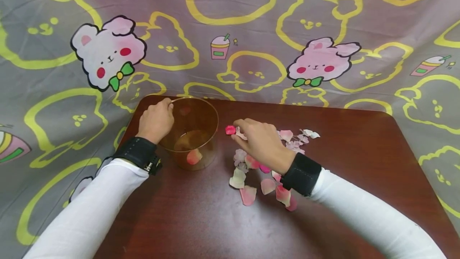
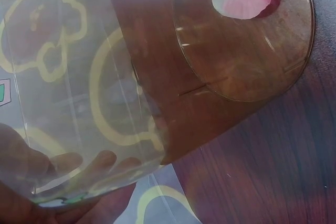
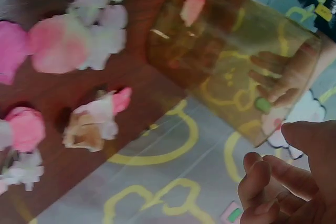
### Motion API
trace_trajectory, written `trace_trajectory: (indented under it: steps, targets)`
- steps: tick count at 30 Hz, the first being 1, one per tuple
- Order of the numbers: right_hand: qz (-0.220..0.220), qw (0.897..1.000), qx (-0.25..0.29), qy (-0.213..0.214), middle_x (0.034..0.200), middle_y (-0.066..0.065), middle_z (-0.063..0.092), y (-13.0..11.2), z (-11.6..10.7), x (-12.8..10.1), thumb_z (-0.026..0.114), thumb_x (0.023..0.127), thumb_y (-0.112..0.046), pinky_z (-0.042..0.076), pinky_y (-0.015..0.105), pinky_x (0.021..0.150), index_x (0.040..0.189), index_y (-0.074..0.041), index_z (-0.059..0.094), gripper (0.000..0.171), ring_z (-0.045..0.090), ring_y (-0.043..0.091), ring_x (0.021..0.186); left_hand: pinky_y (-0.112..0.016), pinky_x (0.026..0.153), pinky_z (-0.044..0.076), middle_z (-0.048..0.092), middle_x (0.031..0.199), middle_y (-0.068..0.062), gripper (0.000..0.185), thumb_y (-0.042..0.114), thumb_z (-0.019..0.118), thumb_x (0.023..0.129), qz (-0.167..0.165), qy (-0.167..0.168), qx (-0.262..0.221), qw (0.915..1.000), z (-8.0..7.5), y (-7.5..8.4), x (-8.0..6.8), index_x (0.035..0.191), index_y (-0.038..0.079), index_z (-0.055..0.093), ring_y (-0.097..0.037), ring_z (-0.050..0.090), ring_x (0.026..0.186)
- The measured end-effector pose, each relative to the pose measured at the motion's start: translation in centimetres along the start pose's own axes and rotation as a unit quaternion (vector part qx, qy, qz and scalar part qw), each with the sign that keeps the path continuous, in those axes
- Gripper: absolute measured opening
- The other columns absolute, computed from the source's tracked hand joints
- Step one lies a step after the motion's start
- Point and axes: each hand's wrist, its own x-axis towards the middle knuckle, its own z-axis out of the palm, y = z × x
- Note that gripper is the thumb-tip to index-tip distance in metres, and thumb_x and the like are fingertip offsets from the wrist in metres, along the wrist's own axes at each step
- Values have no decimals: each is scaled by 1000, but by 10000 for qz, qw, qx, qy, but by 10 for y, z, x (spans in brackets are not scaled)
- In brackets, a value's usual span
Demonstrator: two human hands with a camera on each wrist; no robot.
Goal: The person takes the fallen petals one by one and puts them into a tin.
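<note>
From my head view the light is even and fairly bright, coming from above; shadows under the hands are short and soft. A dull sheen lies on the dark table, and the picture is sharp enough to read the printed cloth. My left wrist view is hazy and washed out through the clear cup, with small streaks of glare. My right wrist view is soft, its petals blurred and the near fingers out of focus.

Amber see-through cup, pink and white petals, dark red-brown table, grey cloth with yellow bunny outlines
</note>
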Motion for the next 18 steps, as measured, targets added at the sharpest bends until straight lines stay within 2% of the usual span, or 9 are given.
trace_trajectory:
  steps: [9,14,18]
  targets:
    - [413,9984,45,-389,101,4,76,29,15,-15,69,96,-35,45,24,55,119,-10,70,33,67,16,76,-67,84,48,64,121,-36,34,22,37,109,-11,-4,38,10000,-1,1,0,132,4,54,-58,62,105]
    - [630,9955,-93,-695,92,4,75,42,20,-25,70,95,-37,37,23,49,116,-9,70,36,57,13,65,-66,84,48,64,121,-35,34,22,37,109,-21,-25,48,10000,0,1,0,133,4,54,-58,62,105]
    - [672,9951,-112,-718,77,1,69,49,23,-34,71,94,-36,34,23,48,105,-9,72,29,52,11,59,-67,84,48,64,121,-36,34,22,37,109,-16,-17,43,10000,1,1,0,132,4,54,-58,62,105]
